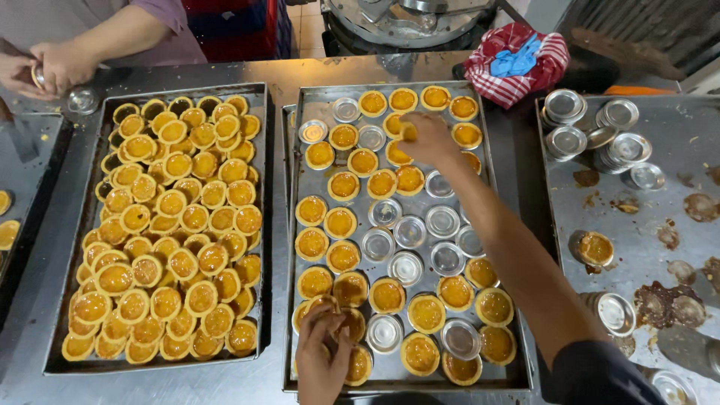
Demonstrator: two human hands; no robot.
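Two steel trays on a steel counter (30, 315). The left tray (262, 225) is heaped with unmoulded egg tarts (172, 232); the middle tray (300, 142) holds tarts in moulds among empty round tart moulds (411, 232). Left hand (322, 352), lower centre: grip closed around a tart (321, 303) at the tray's near edge. Right hand (427, 139), upper centre: fingertips pinched on a tart (409, 132); its tilt cannot be judged. Another person's hands (45, 71), upper left, hold a mould.

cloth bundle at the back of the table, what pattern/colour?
Red and white checked cloth, with something blue bunched on top. Head view, upper right, shows it best.
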